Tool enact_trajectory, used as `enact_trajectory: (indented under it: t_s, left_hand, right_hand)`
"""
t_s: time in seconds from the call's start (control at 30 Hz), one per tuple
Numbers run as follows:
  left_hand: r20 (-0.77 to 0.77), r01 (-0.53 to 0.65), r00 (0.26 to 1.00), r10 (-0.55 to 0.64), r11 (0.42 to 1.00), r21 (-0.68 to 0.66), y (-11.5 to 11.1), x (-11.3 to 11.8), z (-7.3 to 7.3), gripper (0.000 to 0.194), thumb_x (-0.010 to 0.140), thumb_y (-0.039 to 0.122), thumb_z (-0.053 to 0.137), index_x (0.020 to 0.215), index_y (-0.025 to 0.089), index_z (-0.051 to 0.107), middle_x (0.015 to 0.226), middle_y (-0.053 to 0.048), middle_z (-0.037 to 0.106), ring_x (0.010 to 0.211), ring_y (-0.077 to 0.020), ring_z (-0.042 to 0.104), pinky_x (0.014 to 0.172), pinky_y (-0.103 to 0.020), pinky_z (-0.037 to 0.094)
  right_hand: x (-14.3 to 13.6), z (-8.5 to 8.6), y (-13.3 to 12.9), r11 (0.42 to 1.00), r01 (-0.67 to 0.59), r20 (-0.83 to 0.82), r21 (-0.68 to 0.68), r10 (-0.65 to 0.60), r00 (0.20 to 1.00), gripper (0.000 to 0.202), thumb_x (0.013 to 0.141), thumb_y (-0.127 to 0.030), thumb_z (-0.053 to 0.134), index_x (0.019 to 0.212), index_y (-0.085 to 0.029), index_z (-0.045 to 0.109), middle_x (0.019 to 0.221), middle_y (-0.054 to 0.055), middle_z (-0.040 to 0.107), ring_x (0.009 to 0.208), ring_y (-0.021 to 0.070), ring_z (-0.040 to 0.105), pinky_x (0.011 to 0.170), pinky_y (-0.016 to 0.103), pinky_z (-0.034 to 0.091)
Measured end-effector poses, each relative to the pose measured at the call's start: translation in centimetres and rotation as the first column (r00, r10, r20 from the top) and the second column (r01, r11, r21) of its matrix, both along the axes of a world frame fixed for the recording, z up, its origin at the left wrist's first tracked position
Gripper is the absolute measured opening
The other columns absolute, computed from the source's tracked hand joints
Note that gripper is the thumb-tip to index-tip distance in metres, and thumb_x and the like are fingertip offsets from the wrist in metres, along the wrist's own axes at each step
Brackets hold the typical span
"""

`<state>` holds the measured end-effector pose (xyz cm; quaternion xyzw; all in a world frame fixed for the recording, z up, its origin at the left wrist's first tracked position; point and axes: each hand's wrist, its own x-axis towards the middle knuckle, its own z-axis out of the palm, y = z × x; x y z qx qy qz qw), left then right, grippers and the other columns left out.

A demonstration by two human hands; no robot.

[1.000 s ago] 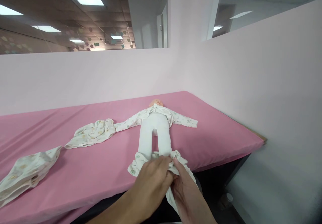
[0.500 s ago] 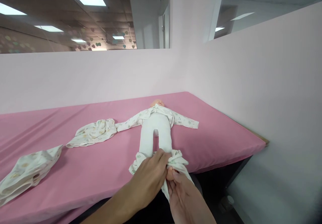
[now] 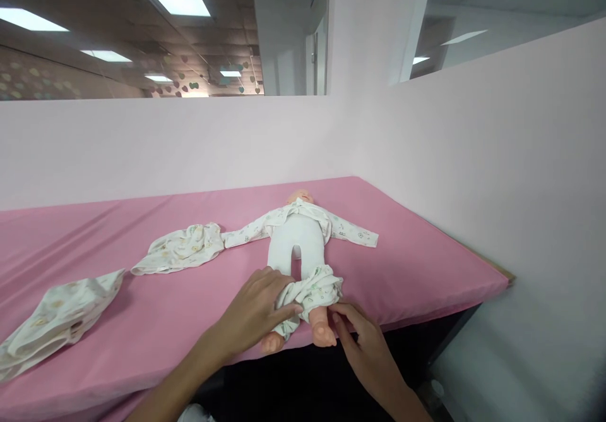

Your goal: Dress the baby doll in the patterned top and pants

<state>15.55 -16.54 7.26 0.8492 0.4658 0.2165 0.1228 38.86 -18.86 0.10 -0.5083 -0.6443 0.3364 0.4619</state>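
Observation:
A doll (image 3: 297,229) in a white body and a patterned white top (image 3: 353,229) lies on its back, arms spread, feet towards me. White patterned pants (image 3: 318,288) are bunched around its lower legs. Both bare feet show, one foot (image 3: 323,332) below the bunched cloth, the other (image 3: 273,342) beneath my left wrist. My left hand (image 3: 258,308) grips the pants at the left leg, its thumb lying over the cloth. By the right foot, my right hand (image 3: 357,333) has its thumb and forefinger tips close together at the pants' hem.
The pink sheet (image 3: 189,321) covers a table whose front edge runs just below the feet. Left of the doll lie a crumpled patterned garment (image 3: 182,249) and another folded one (image 3: 57,321). White walls (image 3: 189,138) stand behind and to the right.
The doll's right-hand foot now shows out of the pants. The cloth has moved up and bunched, and my hands have separated to either side of the legs.

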Motion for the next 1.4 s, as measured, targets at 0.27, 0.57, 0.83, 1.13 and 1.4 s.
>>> enact_trajectory:
  t_s: [0.27,0.57,0.83,1.13,1.4]
  left_hand:
    - [0.143,0.109,0.989,-0.045,0.868,-0.485,1.0,-4.8,2.6,0.032,0.085,0.051,0.057,0.093,0.02,0.062,0.095,-0.002,0.057,0.087,-0.0169,0.052,0.075,-0.025,0.042]
    - [0.659,0.204,0.722,0.211,0.845,-0.494,5.4,-3.6,0.9,0.035,0.081,0.049,0.066,0.085,0.017,0.055,0.07,0.002,0.053,0.06,-0.0091,0.045,0.057,-0.02,0.036]
    - [0.779,0.278,0.568,0.264,0.829,-0.484,7.9,-3.2,0.3,0.04,0.072,0.046,0.075,0.089,0.016,0.055,0.078,-0.001,0.06,0.066,-0.0115,0.054,0.061,-0.022,0.042]
    - [0.419,-0.011,0.879,0.225,0.89,-0.456,9.1,-5.1,0.2,0.045,0.074,0.054,0.067,0.058,0.018,0.045,0.057,0.003,0.04,0.054,-0.0106,0.035,0.054,-0.023,0.027]
    - [0.399,-0.102,0.87,0.291,0.897,-0.431,11.3,-7.4,-2.4,0.045,0.079,0.06,0.055,0.06,0.02,0.048,0.067,-0.001,0.055,0.064,-0.0162,0.047,0.061,-0.027,0.037]
  right_hand:
    - [-0.1,6.9,2.8,0.983,-0.082,0.133,0.162,0.06,0.989,0.022,0.094,-0.039,0.046,0.092,-0.024,0.062,0.09,0.004,0.064,0.086,0.0201,0.058,0.076,0.032,0.043]
    - [-5.3,10.9,10.9,0.78,-0.582,0.211,-0.23,0.624,0.752,0.036,0.08,-0.052,0.064,0.1,-0.023,0.069,0.091,0.002,0.069,0.083,0.0183,0.062,0.068,0.027,0.044]
    - [-4.3,9.5,14.9,0.596,-0.737,-0.386,-0.318,0.629,0.675,0.038,0.072,-0.035,0.078,0.103,-0.018,0.065,0.095,0.003,0.068,0.084,0.0128,0.063,0.076,0.024,0.05]
    - [-0.6,7.9,16.6,0.817,-0.495,-0.105,-0.295,0.487,0.867,0.044,0.077,-0.059,0.064,0.067,-0.018,0.054,0.061,-0.003,0.05,0.052,0.0084,0.039,0.049,0.022,0.03]
    - [1.6,3.3,18.6,0.977,-0.182,0.089,-0.111,0.192,0.977,0.055,0.082,-0.068,0.047,0.06,-0.021,0.031,0.055,-0.005,0.029,0.052,0.0106,0.029,0.05,0.025,0.024]
